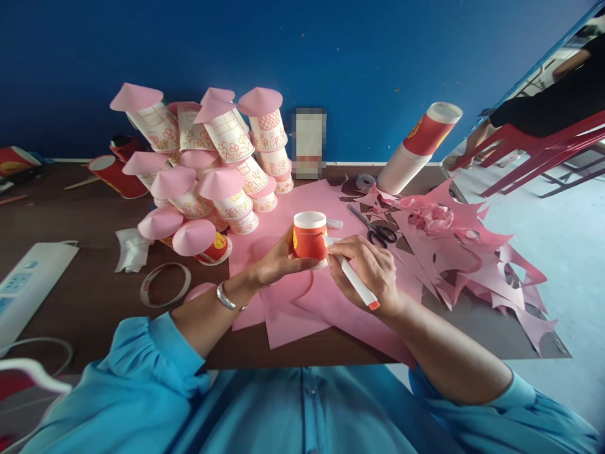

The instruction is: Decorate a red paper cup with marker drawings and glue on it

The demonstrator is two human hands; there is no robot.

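My left hand (278,261) is wrapped round a small red paper cup (309,244) with a white rim and yellow print, held upright above pink paper (293,309). In my right hand (375,271) is a white marker (355,280) with a red end. Its tip points at the cup's right side; whether it touches cannot be made out. A white cap (334,224) lies just behind the cup. To the left stand several stacked paper cups with drawn flowers (231,145) and pink paper cones (220,184) on top.
Black-handled scissors (382,234), pink scraps (463,246), a tape roll (365,183) and a leaning stack of cups (406,164) are on the right. On the left lie a tape ring (165,285) and a white power strip (35,284). A person (543,94) sits far right.
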